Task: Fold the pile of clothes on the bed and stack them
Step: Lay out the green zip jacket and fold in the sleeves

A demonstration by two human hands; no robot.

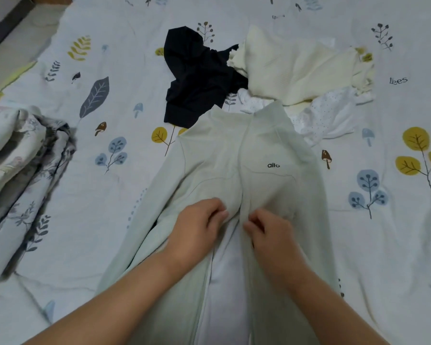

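A pale green jacket [237, 155] lies spread front-up on the bed [90, 220], its collar pointing away from the person and its hem running off the near edge of the view. Both hands meet at its middle seam: the left hand [197, 222] pinches the cloth on its side of the front opening with curled fingers, and the right hand [269, 230] pinches the facing edge, the two nearly touching. Below them the front edges part and show a lighter lining.

Beyond the collar sits the unfolded pile: a black garment [197, 78] to the left, its lower edge under the jacket's shoulder, a cream knit [299, 68] to the right, and a white dotted piece [329, 115] under the knit, beside the jacket's other shoulder.

A crumpled floral quilt [23, 158] lies along the left edge, well apart from the jacket. Bare patterned sheet lies open on both sides of the jacket, wider on the right.
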